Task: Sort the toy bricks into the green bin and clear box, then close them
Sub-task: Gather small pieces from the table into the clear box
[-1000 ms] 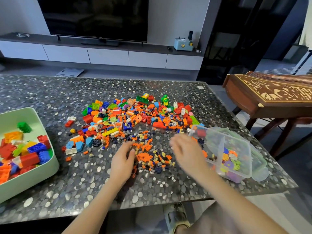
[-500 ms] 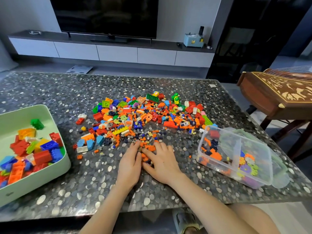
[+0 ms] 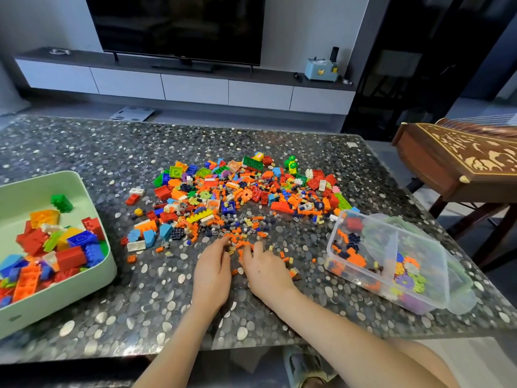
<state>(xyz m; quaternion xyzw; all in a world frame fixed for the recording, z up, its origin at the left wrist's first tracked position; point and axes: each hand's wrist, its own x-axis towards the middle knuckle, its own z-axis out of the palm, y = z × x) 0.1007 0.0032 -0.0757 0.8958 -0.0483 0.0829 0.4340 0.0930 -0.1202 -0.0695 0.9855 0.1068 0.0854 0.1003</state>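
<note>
Television (image 3: pixel 179 26), low white cabinet (image 3: pixel 195 89), inlaid wooden instrument (image 3: pixel 458 163) (on legs), pebbled table (image 3: pixel 84 141)

Table (image 3: pixel 84 152) — holds all items below.
Loose bricks (image 3: pixel 237 197): heaped at centre, larger pieces toward the far side, smallest scattered nearest the person.
Bin (image 3: pixel 92 208): left edge of table, well apart from the heap, large bricks inside.
Box (image 3: pixel 419 261): right of the heap, near the table's right edge; small bricks in its left compartment, flower pieces in its right.
Left hand (image 3: pixel 211 273) and right hand (image 3: pixel 265 271): side by side at the heap's near edge, between bin and box, fingertips among the smallest bricks.
Behind the table — cabinet (image 3: pixel 195 88) with television (image 3: pixel 179 26) on it.
Wooden instrument (image 3: pixel 453 161): right of the table, beyond the box.
</note>
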